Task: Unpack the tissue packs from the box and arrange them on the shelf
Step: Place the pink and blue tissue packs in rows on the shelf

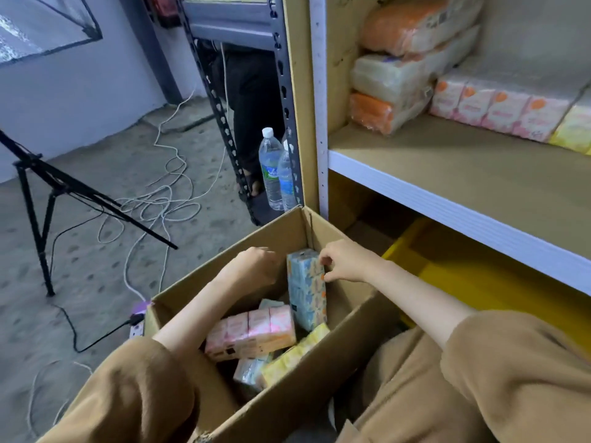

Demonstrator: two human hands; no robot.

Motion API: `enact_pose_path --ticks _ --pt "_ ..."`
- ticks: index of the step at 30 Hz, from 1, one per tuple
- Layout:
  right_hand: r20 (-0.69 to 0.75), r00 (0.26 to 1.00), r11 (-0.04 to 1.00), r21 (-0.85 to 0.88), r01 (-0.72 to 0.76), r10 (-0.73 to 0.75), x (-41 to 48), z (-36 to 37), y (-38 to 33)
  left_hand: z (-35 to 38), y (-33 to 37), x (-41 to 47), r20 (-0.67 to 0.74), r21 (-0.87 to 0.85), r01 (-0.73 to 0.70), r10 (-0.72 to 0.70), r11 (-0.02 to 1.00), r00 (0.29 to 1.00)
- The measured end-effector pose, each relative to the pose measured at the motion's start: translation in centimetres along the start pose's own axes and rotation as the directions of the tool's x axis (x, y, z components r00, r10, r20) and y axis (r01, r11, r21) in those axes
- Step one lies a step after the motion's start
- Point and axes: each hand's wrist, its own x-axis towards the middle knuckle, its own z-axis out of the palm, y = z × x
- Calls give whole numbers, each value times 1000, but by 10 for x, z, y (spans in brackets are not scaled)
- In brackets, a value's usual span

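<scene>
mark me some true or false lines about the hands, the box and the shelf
1. The right hand pinches the blue tissue pack near its top. True.
2. The cardboard box contains only that pack. False: a pink pack and a yellow pack lie in it too.
3. Pink shelf packs stand in a row on the shelf. True.
4. The water bottles stand on the shelf. False: they stand on the floor beside it.
5. The left hand rests on the floor. False: it is in the box, holding the blue tissue pack's left side.
</scene>
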Motion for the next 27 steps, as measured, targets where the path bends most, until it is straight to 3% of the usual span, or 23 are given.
enact_pose_path --ticks 6,13,22,25,27 --pt "126 992 984 -172 39 -18 39 45 -7 69 -61 13 148 -52 120 -111 991 983" --pt "225 973 932 -337 131 -56 81 88 5 155 -97 38 361 2 261 -244 965 900" --pt "354 919 777 -526 348 -172 135 116 11 202 -118 65 409 -57 270 -224 961 885" --pt "259 914 693 -596 405 -311 159 125 7 211 -120 71 387 -74 293 -243 953 889" --pt "324 908 672 -613 416 -267 172 134 4 215 -121 74 386 -86 305 -250 949 888"
